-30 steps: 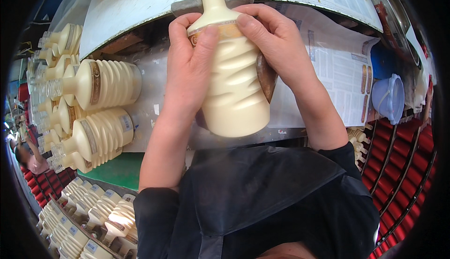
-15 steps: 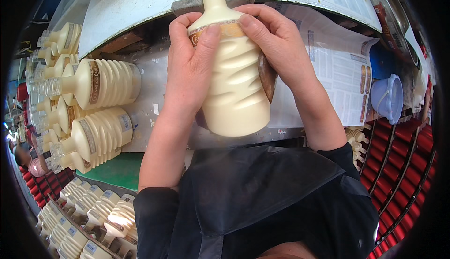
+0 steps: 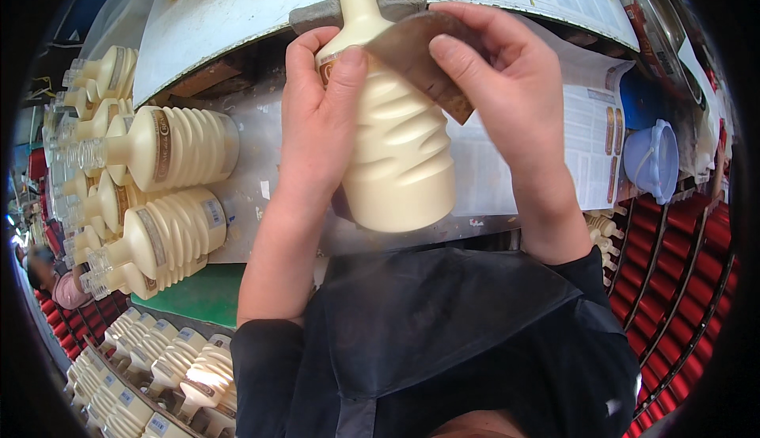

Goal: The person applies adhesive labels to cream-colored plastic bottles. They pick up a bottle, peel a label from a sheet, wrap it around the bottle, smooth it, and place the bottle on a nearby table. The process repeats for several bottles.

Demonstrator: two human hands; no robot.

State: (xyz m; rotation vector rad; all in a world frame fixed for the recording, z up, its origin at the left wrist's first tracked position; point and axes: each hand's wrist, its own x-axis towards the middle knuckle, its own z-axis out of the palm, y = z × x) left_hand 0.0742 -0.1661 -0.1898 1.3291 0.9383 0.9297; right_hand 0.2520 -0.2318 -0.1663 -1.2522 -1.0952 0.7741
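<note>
A cream-coloured bottle (image 3: pixel 400 177) with a ribbed body and clear threaded neck lies in front of me, its neck pointing away. My left hand (image 3: pixel 321 113) is closed around its left shoulder, the thumb on a brown-and-gold label (image 3: pixel 325 72). My right hand (image 3: pixel 514 81) pinches a flat, dark brown, flexible-looking piece (image 3: pixel 423 58) between thumb and fingers. That piece lies across the bottle's right shoulder and hides most of the label. A grey, lumpy rest (image 3: pixel 317 17) is under the bottle's neck.
Labelled cream bottles (image 3: pixel 186 145) lie stacked at the left; more fill a rack (image 3: pixel 150 390) at lower left. Printed label sheets (image 3: pixel 582 121) cover the table's right side. A lilac bucket (image 3: pixel 653 161) stands at the right edge, above red slats (image 3: pixel 673 295). Another person (image 3: pixel 59 279) is at far left.
My right hand has left the label and moved right, bringing the brown piece from beside the bottle up over its shoulder. My left hand and the bottle have stayed nearly still.
</note>
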